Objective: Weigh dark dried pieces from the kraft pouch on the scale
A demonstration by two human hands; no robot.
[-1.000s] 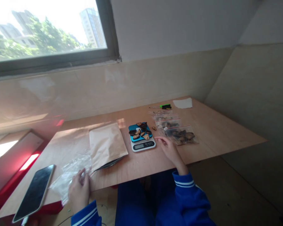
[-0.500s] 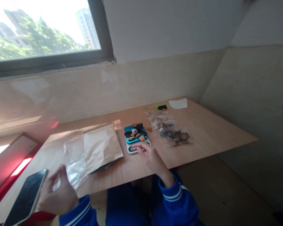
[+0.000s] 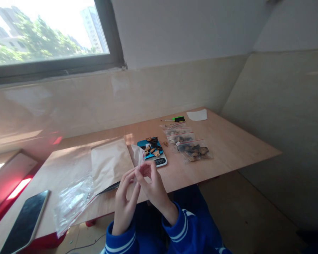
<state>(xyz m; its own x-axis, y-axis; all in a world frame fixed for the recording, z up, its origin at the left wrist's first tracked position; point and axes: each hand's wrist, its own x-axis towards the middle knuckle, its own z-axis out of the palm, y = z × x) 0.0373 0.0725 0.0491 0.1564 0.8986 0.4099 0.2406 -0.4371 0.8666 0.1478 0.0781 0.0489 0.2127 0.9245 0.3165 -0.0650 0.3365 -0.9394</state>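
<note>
My left hand (image 3: 125, 197) and my right hand (image 3: 153, 187) meet over the table's near edge, both pinching a small clear zip bag (image 3: 138, 155) that stands up between the fingertips. Just behind it sits a small kitchen scale (image 3: 154, 151) with a blue top, carrying several dark and tan dried slices. To the right of the scale lie three filled zip bags (image 3: 188, 143) with red seal lines. A brown paper envelope (image 3: 108, 163) lies left of the scale.
A pile of empty clear bags (image 3: 72, 201) lies at the near left, and a black phone (image 3: 23, 225) at the table's left corner. A green-handled tool (image 3: 178, 119) and white paper (image 3: 197, 115) lie at the far side of the wooden table (image 3: 241, 144).
My left hand left the pile of empty bags and came to the middle holding one small bag. My right hand moved back from the scale to take hold of it too.
</note>
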